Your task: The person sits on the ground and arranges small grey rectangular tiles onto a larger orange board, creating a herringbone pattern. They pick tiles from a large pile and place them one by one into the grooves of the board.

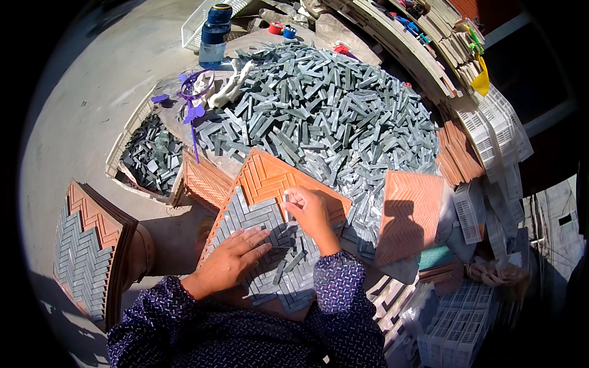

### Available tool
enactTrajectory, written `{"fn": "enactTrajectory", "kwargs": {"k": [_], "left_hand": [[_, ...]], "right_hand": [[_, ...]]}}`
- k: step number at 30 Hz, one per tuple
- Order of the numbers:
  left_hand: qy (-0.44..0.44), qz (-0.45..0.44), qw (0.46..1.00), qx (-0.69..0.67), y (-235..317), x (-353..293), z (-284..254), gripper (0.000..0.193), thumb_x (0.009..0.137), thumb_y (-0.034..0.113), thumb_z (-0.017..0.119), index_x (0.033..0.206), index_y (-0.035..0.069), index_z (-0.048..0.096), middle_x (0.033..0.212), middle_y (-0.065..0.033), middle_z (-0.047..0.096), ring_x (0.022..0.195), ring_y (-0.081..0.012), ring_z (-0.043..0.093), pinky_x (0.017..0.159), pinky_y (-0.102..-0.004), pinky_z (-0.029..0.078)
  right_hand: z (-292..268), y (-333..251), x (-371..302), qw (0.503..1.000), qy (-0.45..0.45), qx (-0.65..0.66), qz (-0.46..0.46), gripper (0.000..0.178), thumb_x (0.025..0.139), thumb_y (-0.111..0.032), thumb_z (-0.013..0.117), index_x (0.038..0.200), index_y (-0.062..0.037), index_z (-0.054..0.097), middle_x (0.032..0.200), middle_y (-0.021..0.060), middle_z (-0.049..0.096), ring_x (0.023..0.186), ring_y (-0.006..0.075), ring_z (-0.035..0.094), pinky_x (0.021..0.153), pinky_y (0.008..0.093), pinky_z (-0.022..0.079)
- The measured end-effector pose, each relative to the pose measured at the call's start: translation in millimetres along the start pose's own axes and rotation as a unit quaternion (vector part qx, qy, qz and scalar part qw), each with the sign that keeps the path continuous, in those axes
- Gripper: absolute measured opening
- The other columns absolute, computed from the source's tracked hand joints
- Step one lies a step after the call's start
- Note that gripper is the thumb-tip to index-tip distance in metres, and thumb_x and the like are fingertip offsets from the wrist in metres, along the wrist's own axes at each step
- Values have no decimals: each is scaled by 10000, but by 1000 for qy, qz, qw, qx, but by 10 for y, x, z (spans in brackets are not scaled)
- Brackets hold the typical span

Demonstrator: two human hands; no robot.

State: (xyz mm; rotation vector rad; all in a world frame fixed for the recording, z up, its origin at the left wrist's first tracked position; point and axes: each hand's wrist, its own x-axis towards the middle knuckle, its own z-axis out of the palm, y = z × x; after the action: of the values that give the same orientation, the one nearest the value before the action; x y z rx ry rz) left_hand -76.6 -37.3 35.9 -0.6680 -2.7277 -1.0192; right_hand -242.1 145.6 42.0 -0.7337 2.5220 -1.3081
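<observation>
An orange herringbone mould tray (262, 167) lies tilted in front of me, partly filled with slim grey stone tiles (254, 214). My right hand (311, 213) is over the tray's upper part, its thumb and fingers pinching a small stone tile (286, 199) that stands on end by the bare orange grooves. Palm down, my left hand (232, 260) rests on the laid tiles with its fingers stretched out. A few loose tiles (288, 267) lie on top of the pattern between my hands. Some of the tray's lower edge is hidden by my left hand and sleeve.
A large heap of grey tiles (319, 116) lies beyond the tray. Left stand a crate of dark pieces (153, 150) and a stack of trays topped with tiles (86, 257). An empty mould tray (408, 214) is at right. A blue bottle (213, 46) stands behind.
</observation>
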Motion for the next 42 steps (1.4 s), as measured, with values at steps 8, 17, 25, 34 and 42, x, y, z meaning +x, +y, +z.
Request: {"fn": "enactTrajectory", "kwargs": {"k": [8, 17, 25, 34, 42], "left_hand": [[71, -167, 976, -122, 89, -879, -71, 441, 751, 5, 645, 1187, 34, 584, 1341, -158, 500, 1140, -347, 555, 956, -414, 465], [93, -156, 971, -153, 63, -697, -152, 432, 737, -35, 662, 1159, 33, 596, 1293, -178, 534, 1111, -373, 574, 917, -401, 494], [93, -158, 969, -165, 108, -672, -111, 396, 750, -20, 661, 1139, 39, 609, 1248, -153, 570, 1056, -356, 604, 870, -393, 517], [88, -138, 973, -163, 92, -700, -26, 392, 740, -46, 654, 1122, 35, 611, 1129, -160, 629, 1005, -337, 631, 837, -378, 530], [84, -110, 975, -175, 165, -581, -3, 388, 748, -39, 645, 1128, 35, 605, 1106, -151, 640, 1018, -320, 631, 847, -372, 530]], "right_hand": [[62, -7, 189, 992, -58, -108, 9, 256, 783, -104, 713, 1019, -33, 648, 792, 105, 677, 691, 182, 642, 612, 294, 488], [70, 40, 263, 990, -76, -33, 115, 235, 807, -87, 674, 1027, -11, 638, 830, 169, 685, 742, 279, 666, 655, 354, 503], [-3, 35, 37, 975, -25, -186, -118, 235, 791, -59, 695, 1014, -22, 630, 749, 126, 651, 624, 245, 633, 564, 333, 492], [38, 8, -731, 985, -11, -162, 61, 247, 748, -173, 762, 837, -28, 582, 741, 128, 624, 677, 303, 626, 585, 382, 477], [86, 65, -718, 971, -16, -218, 96, 271, 764, -204, 736, 883, -29, 567, 797, 133, 617, 740, 317, 619, 674, 389, 487]]}}
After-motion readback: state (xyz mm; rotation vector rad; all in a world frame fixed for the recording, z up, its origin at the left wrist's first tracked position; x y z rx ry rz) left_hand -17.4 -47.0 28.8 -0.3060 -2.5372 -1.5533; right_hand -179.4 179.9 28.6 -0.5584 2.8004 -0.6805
